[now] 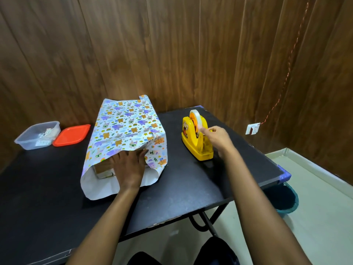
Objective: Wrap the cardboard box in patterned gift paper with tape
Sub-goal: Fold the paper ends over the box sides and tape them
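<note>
White gift paper (122, 129) printed with small animals is folded over the cardboard box (102, 167), of which only the brown near end shows under the paper's open end. My left hand (129, 167) lies flat on top, fingers straight, pressing the overlapping paper edges down. To the right stands a yellow tape dispenser (193, 142) with a roll of clear tape (195, 116). My right hand (217, 136) is at the dispenser, thumb and forefinger pinching the tape end beside the roll.
A black folding table (191, 188) carries everything. At its far left sit a clear plastic container (36, 135) and its orange lid (71, 134). A wood-panelled wall stands close behind. A teal bin (286, 197) sits on the floor under the table's right corner.
</note>
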The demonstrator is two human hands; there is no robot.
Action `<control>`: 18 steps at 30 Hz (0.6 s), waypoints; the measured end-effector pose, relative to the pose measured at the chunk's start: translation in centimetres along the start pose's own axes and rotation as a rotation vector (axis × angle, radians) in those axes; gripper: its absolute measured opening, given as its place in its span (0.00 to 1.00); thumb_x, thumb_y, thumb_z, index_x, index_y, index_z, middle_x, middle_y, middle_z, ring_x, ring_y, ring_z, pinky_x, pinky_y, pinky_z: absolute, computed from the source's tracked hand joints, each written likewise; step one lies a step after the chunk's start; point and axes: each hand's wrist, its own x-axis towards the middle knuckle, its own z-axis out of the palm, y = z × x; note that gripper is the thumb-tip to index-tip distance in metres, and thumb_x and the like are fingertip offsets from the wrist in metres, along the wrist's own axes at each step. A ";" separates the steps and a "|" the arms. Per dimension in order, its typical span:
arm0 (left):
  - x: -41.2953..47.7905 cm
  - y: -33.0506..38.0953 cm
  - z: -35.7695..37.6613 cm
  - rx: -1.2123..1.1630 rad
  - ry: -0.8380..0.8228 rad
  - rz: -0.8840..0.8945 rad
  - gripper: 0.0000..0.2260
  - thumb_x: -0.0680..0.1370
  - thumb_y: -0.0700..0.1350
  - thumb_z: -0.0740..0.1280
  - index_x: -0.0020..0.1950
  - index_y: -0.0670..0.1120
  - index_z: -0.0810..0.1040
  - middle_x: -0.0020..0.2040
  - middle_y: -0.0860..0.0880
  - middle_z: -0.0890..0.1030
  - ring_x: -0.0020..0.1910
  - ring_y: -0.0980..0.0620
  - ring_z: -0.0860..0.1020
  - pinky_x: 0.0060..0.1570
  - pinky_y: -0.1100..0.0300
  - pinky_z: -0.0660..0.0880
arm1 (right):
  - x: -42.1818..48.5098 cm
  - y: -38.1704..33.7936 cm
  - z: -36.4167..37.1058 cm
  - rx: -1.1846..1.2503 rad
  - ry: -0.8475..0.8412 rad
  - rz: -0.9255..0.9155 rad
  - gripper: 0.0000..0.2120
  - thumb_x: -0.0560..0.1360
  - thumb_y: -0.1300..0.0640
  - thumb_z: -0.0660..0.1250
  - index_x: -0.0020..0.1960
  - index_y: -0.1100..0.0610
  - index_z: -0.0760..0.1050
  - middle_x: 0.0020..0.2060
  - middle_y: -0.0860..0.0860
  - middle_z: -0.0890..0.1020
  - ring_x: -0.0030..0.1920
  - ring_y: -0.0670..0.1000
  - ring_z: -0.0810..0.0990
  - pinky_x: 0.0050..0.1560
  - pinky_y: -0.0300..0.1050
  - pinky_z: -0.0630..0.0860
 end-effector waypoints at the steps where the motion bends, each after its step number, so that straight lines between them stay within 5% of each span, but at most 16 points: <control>1: 0.0 0.0 0.0 0.001 0.001 0.005 0.16 0.69 0.48 0.70 0.48 0.36 0.79 0.43 0.35 0.80 0.43 0.33 0.79 0.46 0.41 0.74 | 0.2 -0.6 -0.4 0.035 -0.013 0.024 0.26 0.72 0.38 0.66 0.59 0.59 0.75 0.60 0.55 0.77 0.63 0.58 0.73 0.63 0.53 0.70; 3: 0.1 0.1 -0.1 0.005 0.003 0.012 0.16 0.69 0.48 0.70 0.49 0.36 0.79 0.44 0.35 0.80 0.44 0.33 0.79 0.47 0.41 0.74 | 0.8 -1.7 -0.9 0.088 -0.021 0.078 0.25 0.76 0.49 0.67 0.67 0.63 0.70 0.66 0.56 0.73 0.66 0.57 0.71 0.59 0.47 0.68; 7: 0.0 0.1 -0.1 0.017 -0.001 0.006 0.16 0.69 0.48 0.71 0.48 0.37 0.79 0.44 0.35 0.80 0.44 0.34 0.79 0.47 0.44 0.75 | 1.2 -3.1 -1.3 0.089 -0.023 0.118 0.23 0.73 0.63 0.70 0.66 0.67 0.68 0.68 0.59 0.70 0.68 0.58 0.69 0.61 0.49 0.69; 15: 0.0 0.1 -0.4 0.023 -0.020 0.016 0.15 0.69 0.47 0.70 0.45 0.36 0.80 0.41 0.35 0.80 0.42 0.34 0.79 0.46 0.42 0.75 | 1.2 -3.7 -1.6 0.184 -0.023 0.142 0.19 0.72 0.64 0.71 0.61 0.65 0.74 0.64 0.58 0.74 0.65 0.57 0.72 0.56 0.48 0.70; 18: 0.1 0.1 -0.4 0.020 -0.036 0.006 0.15 0.69 0.48 0.70 0.46 0.36 0.80 0.42 0.35 0.80 0.43 0.33 0.79 0.47 0.40 0.75 | 1.5 -4.9 -2.2 0.180 -0.029 0.104 0.18 0.72 0.62 0.71 0.60 0.65 0.75 0.55 0.56 0.78 0.56 0.54 0.77 0.55 0.47 0.73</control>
